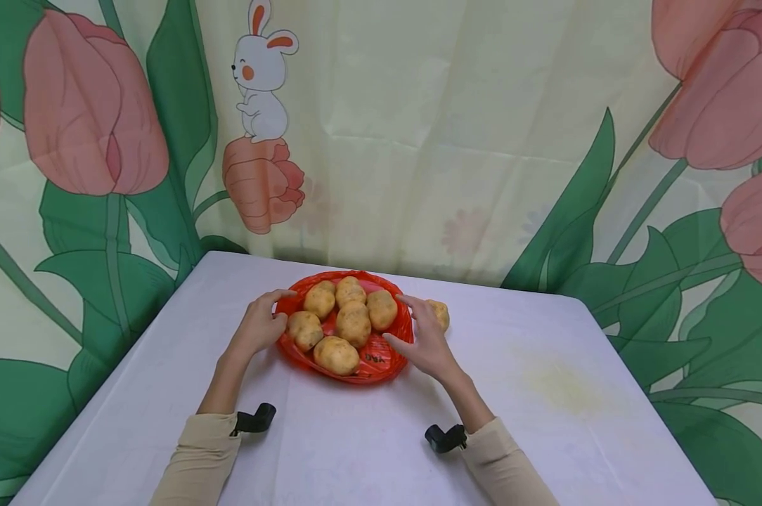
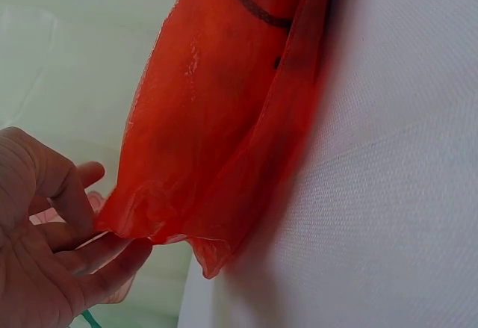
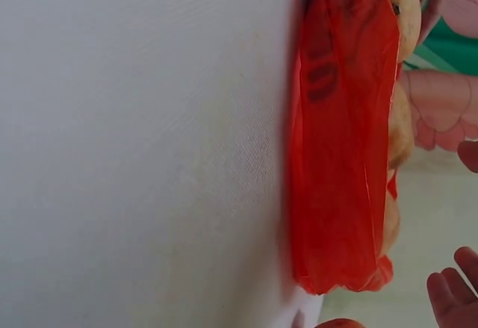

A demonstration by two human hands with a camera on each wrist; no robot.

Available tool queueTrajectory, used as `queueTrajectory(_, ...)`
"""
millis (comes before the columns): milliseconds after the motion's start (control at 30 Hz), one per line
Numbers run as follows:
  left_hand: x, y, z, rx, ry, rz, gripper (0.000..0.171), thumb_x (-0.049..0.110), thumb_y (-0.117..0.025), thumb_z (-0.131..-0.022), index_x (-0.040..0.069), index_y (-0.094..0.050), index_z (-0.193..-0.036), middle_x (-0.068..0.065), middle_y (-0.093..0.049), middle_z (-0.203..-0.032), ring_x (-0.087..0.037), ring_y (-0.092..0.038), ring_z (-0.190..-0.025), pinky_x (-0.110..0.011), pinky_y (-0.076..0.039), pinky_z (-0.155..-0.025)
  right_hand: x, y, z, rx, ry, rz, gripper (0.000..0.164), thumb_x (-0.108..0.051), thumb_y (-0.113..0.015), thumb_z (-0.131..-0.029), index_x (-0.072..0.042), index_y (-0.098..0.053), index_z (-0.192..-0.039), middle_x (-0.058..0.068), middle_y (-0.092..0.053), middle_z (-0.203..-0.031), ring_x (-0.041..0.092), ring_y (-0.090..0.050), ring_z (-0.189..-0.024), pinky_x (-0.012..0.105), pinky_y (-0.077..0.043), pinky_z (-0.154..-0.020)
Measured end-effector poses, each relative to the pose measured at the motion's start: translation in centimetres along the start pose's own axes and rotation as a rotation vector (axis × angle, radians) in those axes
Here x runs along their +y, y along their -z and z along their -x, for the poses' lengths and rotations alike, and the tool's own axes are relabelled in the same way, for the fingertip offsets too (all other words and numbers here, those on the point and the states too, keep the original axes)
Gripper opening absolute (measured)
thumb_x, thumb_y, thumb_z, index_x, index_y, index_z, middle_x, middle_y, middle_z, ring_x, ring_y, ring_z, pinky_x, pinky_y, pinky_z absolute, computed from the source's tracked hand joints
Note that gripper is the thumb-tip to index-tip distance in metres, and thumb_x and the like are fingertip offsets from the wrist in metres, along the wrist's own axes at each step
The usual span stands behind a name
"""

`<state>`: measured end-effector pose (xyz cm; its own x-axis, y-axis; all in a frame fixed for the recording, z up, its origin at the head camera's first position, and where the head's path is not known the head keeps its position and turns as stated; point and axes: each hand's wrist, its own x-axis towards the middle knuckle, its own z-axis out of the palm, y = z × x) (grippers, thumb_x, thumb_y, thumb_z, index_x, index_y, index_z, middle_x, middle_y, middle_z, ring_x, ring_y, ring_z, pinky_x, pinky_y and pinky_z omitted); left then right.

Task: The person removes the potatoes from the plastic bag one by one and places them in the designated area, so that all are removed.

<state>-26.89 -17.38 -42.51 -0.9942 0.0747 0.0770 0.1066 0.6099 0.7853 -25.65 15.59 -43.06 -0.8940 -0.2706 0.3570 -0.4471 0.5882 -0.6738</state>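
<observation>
A red plastic bag point(image 1: 381, 362) with dark printing lies spread round on the table, its rim turned up around several potatoes point(image 1: 353, 324). My left hand point(image 1: 259, 325) is at the bag's left rim. In the left wrist view, the fingers point(image 2: 112, 264) of that hand pinch a crumpled edge of the red film. On the opposite side, my right hand point(image 1: 427, 342) stands at the right rim with thumb and fingers spread apart. From the right wrist, its fingers point(image 3: 452, 298) show straight and clear of the bag's wall. One potato point(image 1: 441, 315) sits outside the bag, partly hidden behind the right hand.
The table point(image 1: 343, 450) has a white cloth with a faint yellowish stain point(image 1: 561, 383) on the right. Behind its far edge hangs a curtain point(image 1: 482, 140) printed with tulips and a rabbit. Small black cameras point(image 1: 256, 418) are strapped at both beige sleeves point(image 1: 197, 457).
</observation>
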Motion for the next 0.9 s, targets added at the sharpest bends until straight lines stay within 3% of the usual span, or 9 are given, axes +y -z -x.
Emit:
queueTrajectory(267, -0.1, 0.0, 0.0, 0.009, -0.019, -0.002, 0.053, -0.002, -0.042, -0.092, 0.002, -0.054, -0.143, -0.026, -0.047, -0.151, -0.037, -0.047, -0.120, -0.053, -0.049, -0.104, 0.3, -0.6, -2.0, -0.045, -0.048, 0.075, 0.070, -0.021, -0.080, -0.088, -0.011, -0.047, -0.149, 0.011, -0.047, -0.149, 0.030, -0.042, -0.140, 0.059, -0.043, -0.111)
queueTrajectory(467, -0.2, -0.1, -0.1, 0.001, -0.010, -0.001, 0.053, -0.002, -0.042, -0.092, 0.002, -0.055, -0.143, -0.026, -0.046, -0.152, -0.039, -0.046, -0.128, -0.058, -0.044, -0.111, 0.8, -0.9, -3.1, -0.066, -0.045, 0.070, 0.070, -0.017, -0.080, -0.088, -0.008, -0.047, -0.149, 0.014, -0.046, -0.148, 0.032, -0.041, -0.139, 0.058, -0.040, -0.113)
queueTrajectory(700, -0.2, -0.1, -0.2, 0.002, -0.009, -0.005, 0.053, -0.001, -0.042, -0.092, 0.003, -0.055, -0.143, -0.026, -0.047, -0.151, -0.038, -0.047, -0.123, -0.058, -0.044, -0.110, 1.0, -1.1, -4.3, -0.114, -0.038, 0.087, 0.074, -0.015, -0.080, -0.088, -0.009, -0.044, -0.152, 0.014, -0.045, -0.150, 0.032, -0.041, -0.139, 0.056, -0.043, -0.112)
queueTrajectory(900, -0.3, -0.1, -0.2, 0.001, -0.009, 0.000, 0.053, -0.001, -0.042, -0.091, 0.003, -0.055, -0.143, -0.026, -0.046, -0.151, -0.042, -0.043, -0.137, -0.060, -0.040, -0.113, 1.1, -1.4, -5.3, -0.177, -0.071, 0.122, 0.076, -0.016, -0.081, -0.087, -0.009, -0.043, -0.153, 0.015, -0.045, -0.150, 0.033, -0.041, -0.137, 0.054, -0.045, -0.110)
